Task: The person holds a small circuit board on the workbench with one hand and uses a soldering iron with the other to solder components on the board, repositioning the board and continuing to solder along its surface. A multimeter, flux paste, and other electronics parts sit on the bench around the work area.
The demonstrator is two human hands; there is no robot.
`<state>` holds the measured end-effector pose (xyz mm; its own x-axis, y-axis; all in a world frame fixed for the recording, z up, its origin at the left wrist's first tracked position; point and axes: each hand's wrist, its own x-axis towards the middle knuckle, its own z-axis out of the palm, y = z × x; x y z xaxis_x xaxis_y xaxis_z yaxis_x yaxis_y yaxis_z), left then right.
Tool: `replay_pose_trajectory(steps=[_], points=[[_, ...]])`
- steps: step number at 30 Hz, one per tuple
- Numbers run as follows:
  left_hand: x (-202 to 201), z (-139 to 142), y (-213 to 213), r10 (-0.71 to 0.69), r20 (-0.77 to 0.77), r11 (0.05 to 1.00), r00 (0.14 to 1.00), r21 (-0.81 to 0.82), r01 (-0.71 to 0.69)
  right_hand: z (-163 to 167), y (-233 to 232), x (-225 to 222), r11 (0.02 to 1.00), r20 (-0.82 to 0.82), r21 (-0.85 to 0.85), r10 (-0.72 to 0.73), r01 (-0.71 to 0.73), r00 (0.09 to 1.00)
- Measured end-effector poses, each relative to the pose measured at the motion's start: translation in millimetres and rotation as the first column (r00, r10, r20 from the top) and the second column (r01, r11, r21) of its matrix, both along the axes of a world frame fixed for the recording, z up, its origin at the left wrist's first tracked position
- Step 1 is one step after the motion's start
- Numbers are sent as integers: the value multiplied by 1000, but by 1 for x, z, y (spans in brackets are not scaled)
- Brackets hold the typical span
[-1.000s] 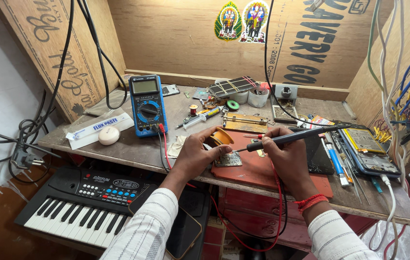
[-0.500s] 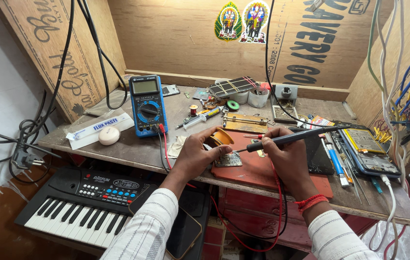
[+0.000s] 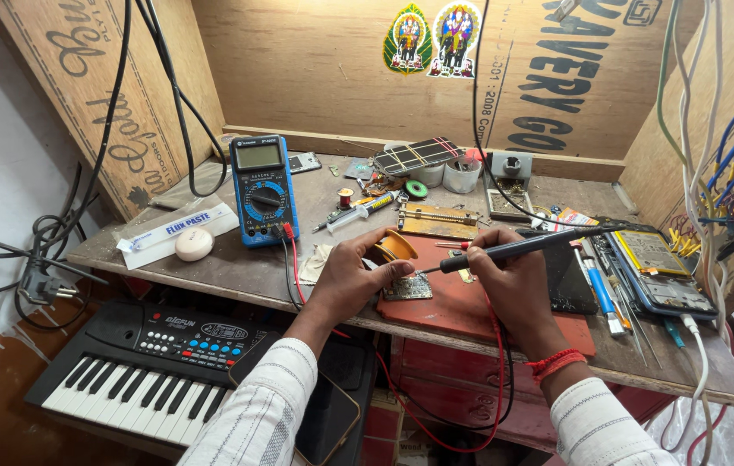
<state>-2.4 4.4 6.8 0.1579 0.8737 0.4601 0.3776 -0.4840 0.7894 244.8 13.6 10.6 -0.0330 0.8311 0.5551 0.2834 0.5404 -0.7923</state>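
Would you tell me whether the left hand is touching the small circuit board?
Touching: the head view shows the left hand fingertips pressing on the small circuit board.

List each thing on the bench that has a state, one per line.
Left hand: fingertips pressing on the circuit board.
Right hand: gripping the soldering iron, tip at the board.
Multimeter: lying flat, leads plugged in; display unreadable.
Phone: back off, insides exposed.
Keyboard: untouched, below the bench.

White striped shirt sleeves (image 3: 263, 414) on both arms, red thread band (image 3: 557, 363) at right wrist
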Motion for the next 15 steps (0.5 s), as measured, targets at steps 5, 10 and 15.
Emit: replay_pose_trajectory(steps=[5, 10, 15], points=[[1, 0, 0, 4, -1, 1000, 1000, -18, -4, 1, -2, -1, 1000, -20, 13, 6, -6, 1000], [1, -1, 0, 6, -14, 1000, 1000, 10, -5, 2, -4, 0, 1000, -36, 3, 12, -12, 999], [0, -2, 1, 5, -13, 1000, 1000, 13, -5, 3, -4, 0, 999, -56, -12, 31, -32, 998]])
